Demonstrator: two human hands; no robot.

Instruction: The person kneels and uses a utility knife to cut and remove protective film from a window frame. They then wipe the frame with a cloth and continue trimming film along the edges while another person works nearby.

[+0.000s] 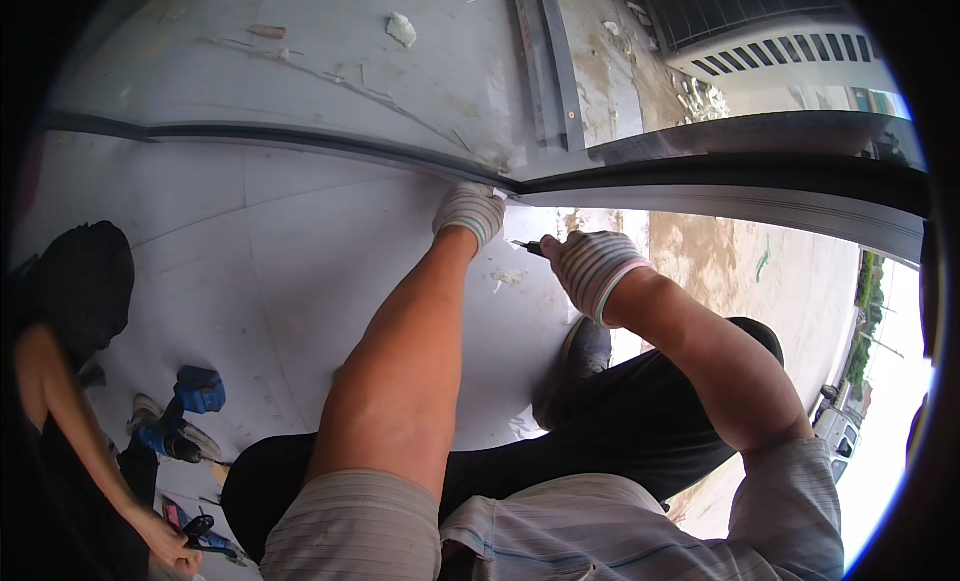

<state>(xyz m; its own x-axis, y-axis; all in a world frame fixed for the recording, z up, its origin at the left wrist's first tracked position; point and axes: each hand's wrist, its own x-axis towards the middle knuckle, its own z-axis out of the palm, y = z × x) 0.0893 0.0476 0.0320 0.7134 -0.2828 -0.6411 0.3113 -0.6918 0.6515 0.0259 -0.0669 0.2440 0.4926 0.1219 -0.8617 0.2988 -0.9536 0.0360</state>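
My left hand (470,211), in a striped knit glove, reaches to the foot of a dark metal frame (400,161), close to its corner. Its fingers are bent together at the frame, and a small white bit shows at their tips; what they grip is mostly hidden. To the right, my right hand (597,268), in a matching glove, is closed round a utility knife (533,248). The knife's dark handle sticks out past the thumb, and its thin blade points left toward my left hand, apart from the frame.
A glass pane (330,61) stands in the frame, with an outdoor air-conditioning unit (770,56) beyond it. At left, a co-worker's arm (90,431) reaches down near a blue-and-black cordless drill (165,431) and other tools. Debris (510,277) lies on the grey floor near my shoe (585,351).
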